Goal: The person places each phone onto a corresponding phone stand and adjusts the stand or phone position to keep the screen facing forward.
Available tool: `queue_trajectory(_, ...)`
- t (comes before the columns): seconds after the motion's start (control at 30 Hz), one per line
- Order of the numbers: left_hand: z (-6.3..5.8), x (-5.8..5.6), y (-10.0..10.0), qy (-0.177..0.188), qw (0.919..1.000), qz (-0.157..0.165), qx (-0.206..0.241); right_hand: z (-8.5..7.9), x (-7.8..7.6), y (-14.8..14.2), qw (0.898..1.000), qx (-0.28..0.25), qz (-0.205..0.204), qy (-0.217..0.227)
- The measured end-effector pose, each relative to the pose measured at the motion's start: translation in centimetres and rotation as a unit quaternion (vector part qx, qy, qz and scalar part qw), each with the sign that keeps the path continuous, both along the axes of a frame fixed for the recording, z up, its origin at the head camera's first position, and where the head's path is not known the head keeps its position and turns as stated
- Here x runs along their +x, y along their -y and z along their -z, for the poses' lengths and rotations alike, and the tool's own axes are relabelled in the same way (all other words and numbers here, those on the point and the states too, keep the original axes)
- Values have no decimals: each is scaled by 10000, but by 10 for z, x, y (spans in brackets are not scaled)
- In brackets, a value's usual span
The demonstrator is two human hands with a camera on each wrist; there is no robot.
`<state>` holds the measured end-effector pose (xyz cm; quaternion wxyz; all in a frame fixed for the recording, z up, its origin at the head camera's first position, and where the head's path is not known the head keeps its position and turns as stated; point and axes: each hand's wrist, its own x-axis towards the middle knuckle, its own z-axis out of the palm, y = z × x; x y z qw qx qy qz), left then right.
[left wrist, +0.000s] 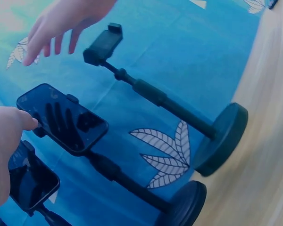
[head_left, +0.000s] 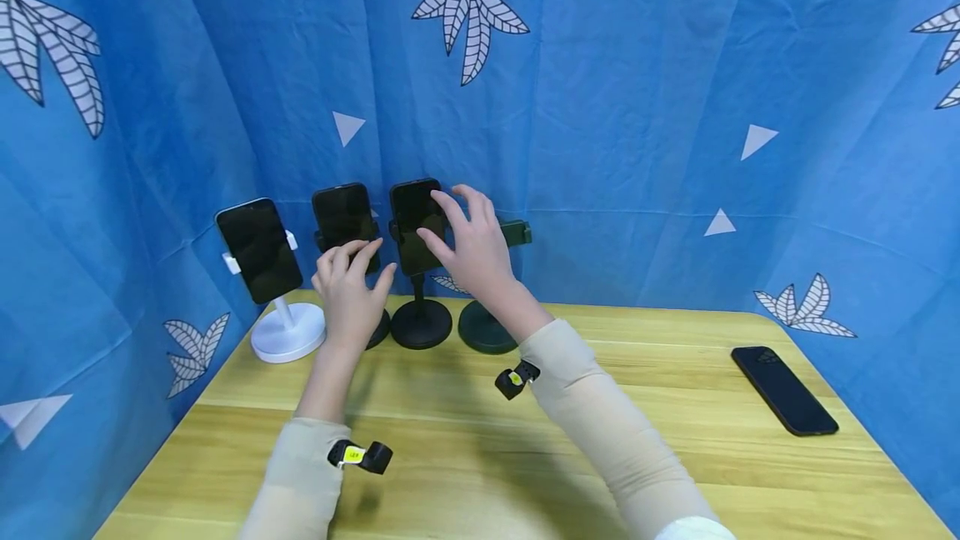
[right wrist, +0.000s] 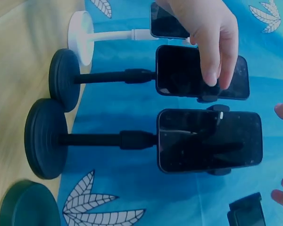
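Observation:
My left hand is in front of the second phone, fingers loosely bent and holding nothing. That phone sits upright in a black stand. To its right, another phone is clamped in a second black stand. My right hand hovers by that phone's right side, fingers spread with nothing between them. In the right wrist view, both clamp arms grip this phone at its edges. Behind the right hand stands a dark green stand whose holder has no phone in it.
At the far left, a white stand carries a phone. One more phone lies face down near the wooden table's right edge. A blue patterned curtain hangs right behind the row of stands.

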<state>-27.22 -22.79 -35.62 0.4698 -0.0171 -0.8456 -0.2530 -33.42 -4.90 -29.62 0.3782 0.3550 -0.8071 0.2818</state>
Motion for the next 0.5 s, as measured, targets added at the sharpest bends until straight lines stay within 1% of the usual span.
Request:
queue_trajectory(0.13, -3, 4, -1, 8, 9997, 20, 255, 1, 3, -11, 9995, -3, 113, -307)
queue_trajectory(0.27, -7, 8, -2, 29, 9987, 40, 511, 4, 6, -25, 9985, -146, 81, -525)
queue_trajectory(0.37, -12, 10, -3, 64, 9974, 61, 716, 6, 10, -36, 9984, -230, 28, -510)
queue_trajectory(0.5, -19, 12, -7, 122, 9963, 129, 837, 10, 14, -50, 9986, -286, 134, -418)
